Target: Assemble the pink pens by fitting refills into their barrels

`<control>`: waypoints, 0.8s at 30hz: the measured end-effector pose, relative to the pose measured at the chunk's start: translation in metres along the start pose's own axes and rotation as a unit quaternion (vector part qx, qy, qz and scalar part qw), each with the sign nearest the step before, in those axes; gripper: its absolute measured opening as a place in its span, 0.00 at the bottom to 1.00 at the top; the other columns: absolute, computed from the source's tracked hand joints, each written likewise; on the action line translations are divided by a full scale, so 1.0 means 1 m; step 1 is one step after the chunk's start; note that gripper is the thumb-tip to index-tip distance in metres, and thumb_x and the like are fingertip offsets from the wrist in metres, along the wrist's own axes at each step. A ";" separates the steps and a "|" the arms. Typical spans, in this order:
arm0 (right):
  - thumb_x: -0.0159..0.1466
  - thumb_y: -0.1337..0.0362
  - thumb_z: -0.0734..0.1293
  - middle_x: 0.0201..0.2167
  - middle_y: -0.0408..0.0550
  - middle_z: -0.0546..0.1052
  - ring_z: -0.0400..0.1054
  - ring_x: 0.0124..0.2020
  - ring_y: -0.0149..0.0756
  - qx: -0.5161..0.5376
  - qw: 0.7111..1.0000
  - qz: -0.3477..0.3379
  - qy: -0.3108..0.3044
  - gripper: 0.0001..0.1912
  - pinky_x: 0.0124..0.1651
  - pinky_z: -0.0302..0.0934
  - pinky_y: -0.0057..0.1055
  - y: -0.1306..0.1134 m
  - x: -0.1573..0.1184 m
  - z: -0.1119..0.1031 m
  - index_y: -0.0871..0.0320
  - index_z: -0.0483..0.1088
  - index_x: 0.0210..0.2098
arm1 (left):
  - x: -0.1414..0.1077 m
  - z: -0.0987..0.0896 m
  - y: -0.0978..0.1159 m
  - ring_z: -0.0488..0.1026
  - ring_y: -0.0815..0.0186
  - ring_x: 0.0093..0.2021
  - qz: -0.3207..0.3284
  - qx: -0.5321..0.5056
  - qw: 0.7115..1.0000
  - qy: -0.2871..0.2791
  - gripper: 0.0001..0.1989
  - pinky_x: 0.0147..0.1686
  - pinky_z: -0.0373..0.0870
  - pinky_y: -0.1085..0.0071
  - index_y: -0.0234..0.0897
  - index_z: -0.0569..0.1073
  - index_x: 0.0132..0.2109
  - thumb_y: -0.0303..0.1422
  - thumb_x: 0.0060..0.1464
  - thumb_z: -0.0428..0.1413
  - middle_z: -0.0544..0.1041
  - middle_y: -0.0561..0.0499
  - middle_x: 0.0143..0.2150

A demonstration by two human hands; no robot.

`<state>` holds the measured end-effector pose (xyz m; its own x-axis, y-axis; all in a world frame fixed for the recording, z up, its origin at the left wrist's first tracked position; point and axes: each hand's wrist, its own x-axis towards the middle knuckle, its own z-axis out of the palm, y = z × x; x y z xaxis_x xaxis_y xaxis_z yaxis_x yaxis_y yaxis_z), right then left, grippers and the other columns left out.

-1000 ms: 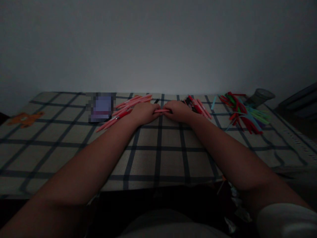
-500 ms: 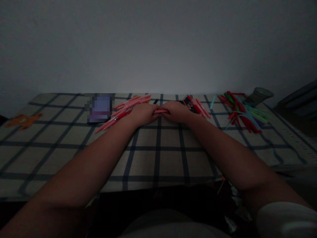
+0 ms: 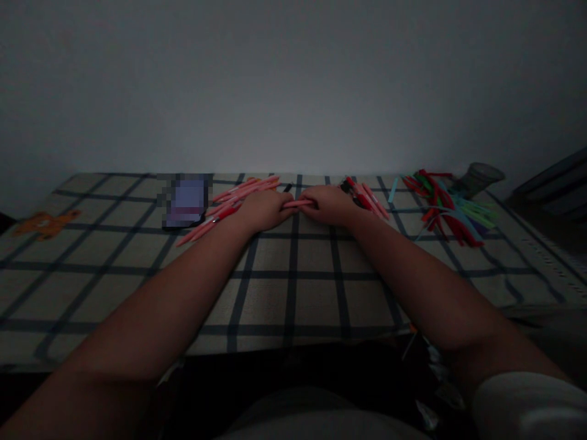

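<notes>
The slim pink stick-like pen [image 3: 297,203], on the cloth-covered worktop with dark checks [image 3: 270,299], is held between the left hand [image 3: 268,209] and right hand [image 3: 329,205]. Left of it lie pink and red pens [image 3: 238,194]; right of it, more pink and red pens [image 3: 367,198], then red, green and light-blue flat strips [image 3: 444,211], farther right, near a greyish see-through cup [image 3: 479,177].

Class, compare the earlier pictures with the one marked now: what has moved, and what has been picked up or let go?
Nothing has visibly changed. The left hand and right hand still hold the slim pink items between them, with nothing clearly taken up or released. The coloured strips and orange cutout stay put.
</notes>
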<state>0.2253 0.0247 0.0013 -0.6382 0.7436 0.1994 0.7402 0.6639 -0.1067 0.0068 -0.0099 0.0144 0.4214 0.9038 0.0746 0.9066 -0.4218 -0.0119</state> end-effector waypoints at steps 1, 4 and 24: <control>0.74 0.55 0.65 0.42 0.53 0.84 0.71 0.40 0.42 0.003 1.000 0.001 0.005 0.15 0.40 0.50 0.35 0.000 0.000 -0.001 0.57 0.80 0.45 | 0.000 0.000 -0.001 0.81 0.50 0.54 -0.001 -0.001 1.000 0.003 0.25 0.50 0.71 0.61 0.43 0.81 0.59 0.51 0.74 0.48 0.85 0.42 0.54; 0.75 0.55 0.65 0.42 0.53 0.84 0.70 0.40 0.42 0.010 1.000 0.000 0.021 0.15 0.41 0.50 0.35 0.001 0.000 -0.002 0.58 0.80 0.45 | 0.000 0.000 -0.001 0.81 0.51 0.53 -0.003 -0.009 1.000 0.009 0.26 0.49 0.71 0.61 0.43 0.82 0.57 0.52 0.74 0.47 0.85 0.42 0.53; 0.76 0.54 0.64 0.49 0.57 0.85 0.72 0.48 0.49 -0.001 0.997 0.014 0.075 0.19 0.48 0.57 0.40 0.013 0.001 -0.003 0.57 0.83 0.52 | 0.003 -0.001 -0.010 0.80 0.48 0.62 -0.006 -0.022 0.996 0.090 0.18 0.56 0.73 0.57 0.43 0.82 0.50 0.45 0.74 0.51 0.86 0.44 0.57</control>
<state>0.2353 0.0335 0.0031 -0.5791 0.7414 0.3392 0.7575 0.6431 -0.1125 -0.0015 -0.0028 0.0156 0.3971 0.8827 0.2515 0.9079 -0.4179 0.0335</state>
